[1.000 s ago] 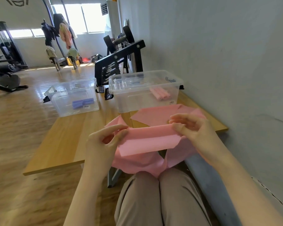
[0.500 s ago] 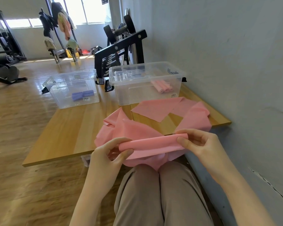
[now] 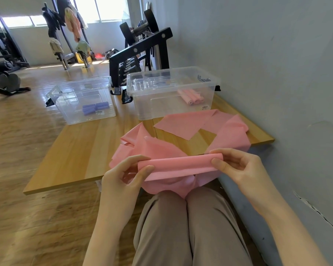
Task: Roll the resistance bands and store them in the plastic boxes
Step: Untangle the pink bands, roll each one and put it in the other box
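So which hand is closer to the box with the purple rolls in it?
Left. The left hand pinches the near end of the pink band, on the same side as the box with the purple rolls. The right hand pinches the other end, by the wall.

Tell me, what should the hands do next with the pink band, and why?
Probably keep turning the roll forward. The left hand and right hand pinch the ends of a started roll in the pink band, yet much of it lies loose on the table.
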